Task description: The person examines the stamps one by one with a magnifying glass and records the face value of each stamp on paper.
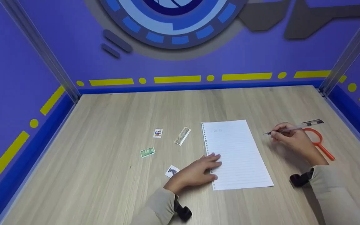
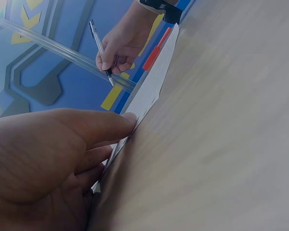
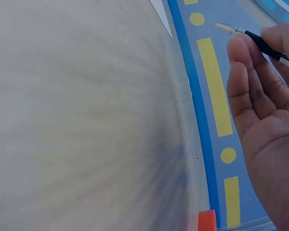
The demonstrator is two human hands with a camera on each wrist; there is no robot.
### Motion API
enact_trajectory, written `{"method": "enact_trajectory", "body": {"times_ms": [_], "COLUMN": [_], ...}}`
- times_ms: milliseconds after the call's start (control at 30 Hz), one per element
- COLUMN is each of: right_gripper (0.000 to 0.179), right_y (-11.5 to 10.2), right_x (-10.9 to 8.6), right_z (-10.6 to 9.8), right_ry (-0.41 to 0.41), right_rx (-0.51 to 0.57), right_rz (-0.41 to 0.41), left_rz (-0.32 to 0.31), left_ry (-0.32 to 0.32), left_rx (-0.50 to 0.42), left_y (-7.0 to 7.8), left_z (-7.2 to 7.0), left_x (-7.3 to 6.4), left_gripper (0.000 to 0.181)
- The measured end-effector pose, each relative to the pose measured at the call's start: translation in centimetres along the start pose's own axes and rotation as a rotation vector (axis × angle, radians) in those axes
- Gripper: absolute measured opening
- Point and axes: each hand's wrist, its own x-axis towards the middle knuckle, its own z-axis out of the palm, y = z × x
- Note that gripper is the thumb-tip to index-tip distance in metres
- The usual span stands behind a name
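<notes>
A lined sheet of loose-leaf paper [image 1: 239,156], punched with holes down its left side, lies on the table with faint writing near its top. My left hand [image 1: 197,171] rests on its lower left edge, fingers spread over the margin. In the left wrist view, the thumb [image 2: 111,126] lies along the paper's edge. To the right of the sheet, my right hand [image 1: 295,142] pinches a clear-barrelled pen [image 1: 305,125] with a dark grip. Its tip points left, and in the right wrist view the pen [image 3: 260,42] shows above the tabletop.
An orange magnifying glass [image 1: 326,152] lies beside my right hand, partly behind it. Left of the paper are small stamps: a green one [image 1: 147,152], a colourful one [image 1: 158,133], a long one [image 1: 182,136], and another [image 1: 172,171] partly under my left wrist. Blue-purple walls enclose the table.
</notes>
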Motion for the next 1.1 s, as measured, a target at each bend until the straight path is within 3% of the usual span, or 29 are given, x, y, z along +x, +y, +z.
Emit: {"method": "enact_trajectory", "body": {"times_ms": [167,600,1100], "right_gripper": [0.032,0.038,0.041], "right_y": [-0.5,-2.2,-5.0], "right_x": [0.0,1.4,4.3], "right_z": [0.1,1.5,5.8], "right_ry": [0.010,-0.015,-0.064], "right_rx": [-0.020,-0.006,0.080], "right_rz": [0.063,0.115,0.102], "left_rz": [0.011,0.018,0.004], "left_ry": [0.005,0.006,-0.001], "left_rx": [-0.009,0.009,0.002], "left_y": [-0.1,0.0,-0.2], "left_z": [0.0,0.1,0.1], "left_x": [0.0,0.1,0.2], "left_gripper": [0.051,0.051,0.051]}}
